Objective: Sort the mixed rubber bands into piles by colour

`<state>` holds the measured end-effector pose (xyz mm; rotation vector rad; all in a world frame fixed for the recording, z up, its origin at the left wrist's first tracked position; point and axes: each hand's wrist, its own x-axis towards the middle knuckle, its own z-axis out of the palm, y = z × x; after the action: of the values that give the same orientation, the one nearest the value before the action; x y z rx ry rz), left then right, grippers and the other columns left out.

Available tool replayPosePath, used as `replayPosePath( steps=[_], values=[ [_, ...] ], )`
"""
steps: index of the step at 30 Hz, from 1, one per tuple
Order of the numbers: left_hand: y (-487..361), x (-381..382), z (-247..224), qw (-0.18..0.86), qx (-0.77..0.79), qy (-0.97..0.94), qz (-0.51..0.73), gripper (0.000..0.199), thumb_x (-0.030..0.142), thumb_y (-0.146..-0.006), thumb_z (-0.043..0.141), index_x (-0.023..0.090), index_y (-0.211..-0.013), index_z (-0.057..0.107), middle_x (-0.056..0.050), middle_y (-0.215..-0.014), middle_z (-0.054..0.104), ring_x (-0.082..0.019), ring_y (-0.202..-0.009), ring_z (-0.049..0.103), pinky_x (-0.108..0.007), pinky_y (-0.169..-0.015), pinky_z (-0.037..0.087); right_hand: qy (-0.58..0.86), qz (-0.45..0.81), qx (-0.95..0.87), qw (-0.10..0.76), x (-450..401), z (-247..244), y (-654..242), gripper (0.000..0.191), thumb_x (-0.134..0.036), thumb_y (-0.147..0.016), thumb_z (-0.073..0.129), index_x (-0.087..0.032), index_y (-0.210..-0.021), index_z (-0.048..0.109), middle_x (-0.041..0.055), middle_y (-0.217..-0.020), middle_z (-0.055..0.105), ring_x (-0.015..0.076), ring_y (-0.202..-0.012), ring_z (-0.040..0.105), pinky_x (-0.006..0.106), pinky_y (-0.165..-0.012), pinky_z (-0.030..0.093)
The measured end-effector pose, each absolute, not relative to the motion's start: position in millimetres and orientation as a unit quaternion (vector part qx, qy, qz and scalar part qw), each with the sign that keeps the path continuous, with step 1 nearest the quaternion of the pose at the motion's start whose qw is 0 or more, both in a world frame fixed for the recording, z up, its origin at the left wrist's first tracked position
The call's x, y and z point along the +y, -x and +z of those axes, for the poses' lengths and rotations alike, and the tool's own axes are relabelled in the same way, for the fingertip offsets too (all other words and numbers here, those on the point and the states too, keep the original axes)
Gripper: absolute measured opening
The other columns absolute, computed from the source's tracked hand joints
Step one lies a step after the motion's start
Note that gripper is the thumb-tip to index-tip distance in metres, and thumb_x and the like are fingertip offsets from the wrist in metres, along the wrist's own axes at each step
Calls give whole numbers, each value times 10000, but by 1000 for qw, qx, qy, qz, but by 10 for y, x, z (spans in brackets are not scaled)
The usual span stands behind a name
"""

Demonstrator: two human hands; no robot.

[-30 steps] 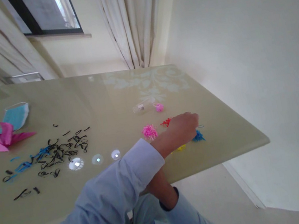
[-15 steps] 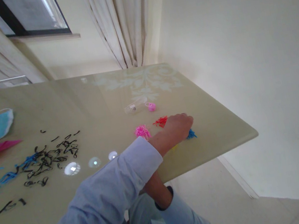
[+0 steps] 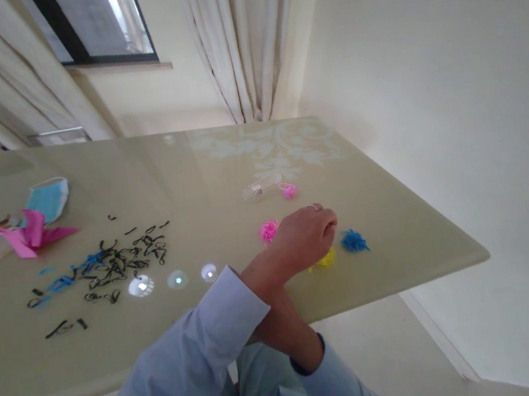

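My left hand [image 3: 304, 238], with a ring on one finger, is over the tabletop among small piles of coloured rubber bands. Its fingers curl downward, and whatever they hold is hidden. Beside it sits a pink pile [image 3: 269, 231]. A yellow pile [image 3: 326, 258] shows partly under the hand, and a blue pile [image 3: 354, 240] lies to its right. The red pile is covered by the hand. Beneath my left wrist, my right hand [image 3: 279, 320] crosses at the table's near edge. The fingers of that one are out of sight.
Loose black and blue bands [image 3: 113, 264] are scattered on the left of the table [image 3: 182, 191]. Behind them lie a pink folded paper [image 3: 36, 235] and a blue face mask [image 3: 49, 200]. A clear tube [image 3: 263, 187] and a small pink item [image 3: 288, 190] lie farther back.
My left hand has drawn back left from the blue pile, which now shows whole, and covers the red one. More of the yellow pile is visible. The view has turned left.
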<state>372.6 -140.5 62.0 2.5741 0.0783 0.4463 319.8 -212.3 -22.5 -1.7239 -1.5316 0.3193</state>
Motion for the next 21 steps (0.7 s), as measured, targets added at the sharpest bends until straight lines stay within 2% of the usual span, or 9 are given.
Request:
replayPosePath(
  steps=[3,6,12,16,21],
  values=[
    [-3334,-1230,550,305,81,-924,214,188,210,-929,483,180,-895,665,-49,-883,666,-169,-799,595,-288,-748,461,678,168,-567,436,-2143,-146,-3206,202,-137,-806,586,-177,-951,720,80,-923,768,230,-829,703,302,-758,535],
    [-2879,-1043,421,339,154,-892,255,139,182,-905,523,182,-869,658,-27,-843,655,-150,-761,578,-266,-711,444,674,191,-549,455,-2154,-134,-3232,166,-142,-823,552,-162,-772,709,57,-744,741,182,-665,664,251,-624,486],
    [-2055,-795,170,335,280,-850,295,124,205,-914,535,171,-884,650,-14,-831,643,-128,-703,564,-262,-684,426,665,207,-549,462,-2156,-97,-3256,197,-283,-910,564,-193,-939,737,64,-877,758,182,-784,686,256,-705,514],
    [-1694,-754,58,349,309,-834,294,139,218,-918,535,167,-879,659,-15,-831,646,-132,-720,576,-265,-699,430,680,227,-536,446,-2137,-67,-3286,216,-349,-900,591,-200,-921,746,62,-822,748,178,-712,671,252,-646,517],
    [-1421,-779,-64,419,332,-782,321,151,247,-905,560,168,-858,681,-19,-814,663,-139,-749,602,-259,-711,445,691,285,-509,426,-2016,43,-3351,255,-412,-867,620,-186,-878,738,34,-657,676,156,-583,614,235,-525,474]
  ],
)
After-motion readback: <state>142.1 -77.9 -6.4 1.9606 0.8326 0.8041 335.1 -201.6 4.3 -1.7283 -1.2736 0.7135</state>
